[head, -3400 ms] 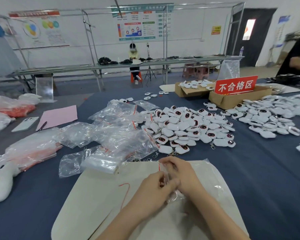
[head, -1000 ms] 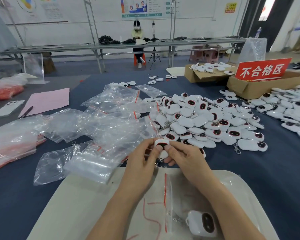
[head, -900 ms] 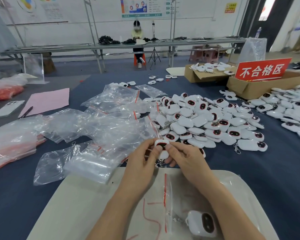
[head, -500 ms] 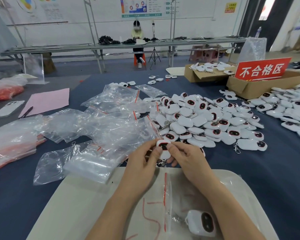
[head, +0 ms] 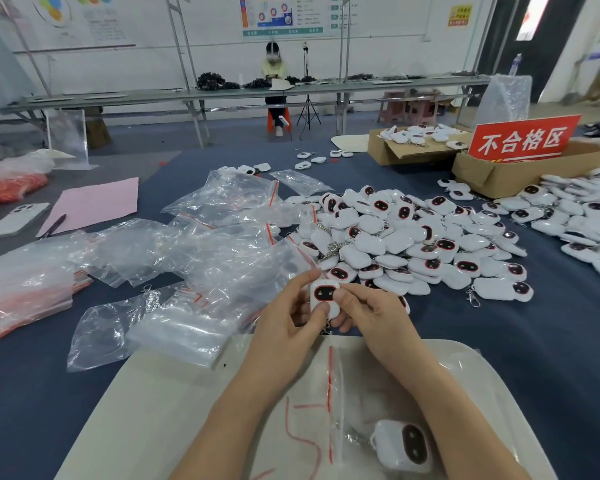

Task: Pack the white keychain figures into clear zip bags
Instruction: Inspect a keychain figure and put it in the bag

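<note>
Head view.
- Held: 1 white keychain figure (head: 324, 296), dark face toward the camera, above the far edge of the beige board (head: 146, 410). Left hand (head: 284, 327) and right hand (head: 371, 313) both pinch it, thumbs on the front; its chain is mostly hidden behind the fingers.
- Bagged: 1 figure (head: 404, 445) lies inside a clear zip bag (head: 343, 403) on the board, under the right forearm.
- Loose figures: main pile (head: 413, 244) just beyond the hands, too many and too overlapped to count; second pile (head: 582, 216) cut off by the right edge.
- Empty bags (head: 222, 251): a crumpled heap on the left, number not readable.
- Also: 2 cardboard boxes (head: 520, 174), 1 red sign (head: 523, 138), 1 pink sheet (head: 94, 202), 1 phone (head: 14, 220).
</note>
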